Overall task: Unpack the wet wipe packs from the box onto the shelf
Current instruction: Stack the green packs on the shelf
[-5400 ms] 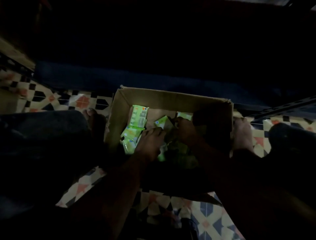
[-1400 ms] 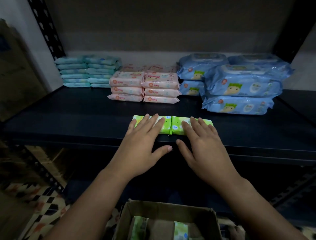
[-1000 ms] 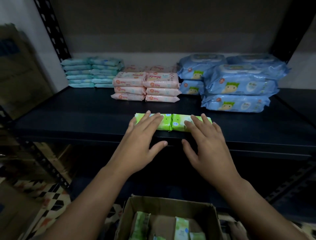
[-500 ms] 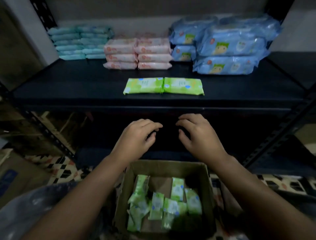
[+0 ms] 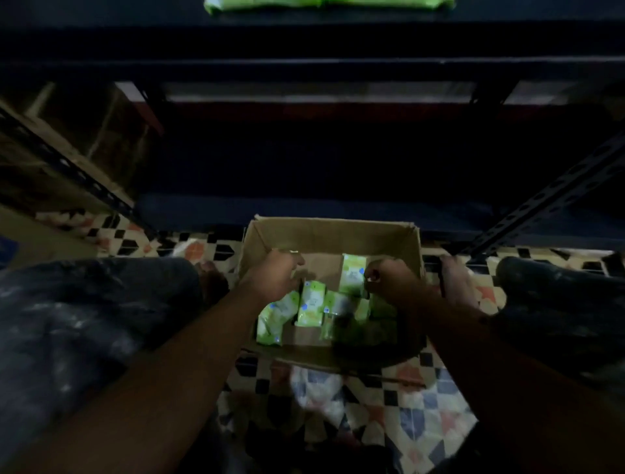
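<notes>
Now both hands are down inside the cardboard box [image 5: 333,233] on the tiled floor [image 5: 412,416]. The left hand [image 5: 274,277] and the right hand [image 5: 389,280] are curled over the green wet wipe packs [image 5: 313,302]; I cannot tell if they grip any pack. Two green packs [image 5: 324,4] lie on the shelf [image 5: 311,37] above.

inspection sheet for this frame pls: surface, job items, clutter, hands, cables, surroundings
Surface: patterned tile floor; dark shelf above.
Job's things: open cardboard box on the floor, several green wipe packs loose inside; two green packs on the shelf edge.
Clutter: nothing seen.
Grippers: left hand and right hand reaching into the box, fingers curled; too dark and blurred to tell a grasp.
Cables: nothing seen.
Surroundings: perforated rack struts, person's knees and bare feet beside the box.
</notes>
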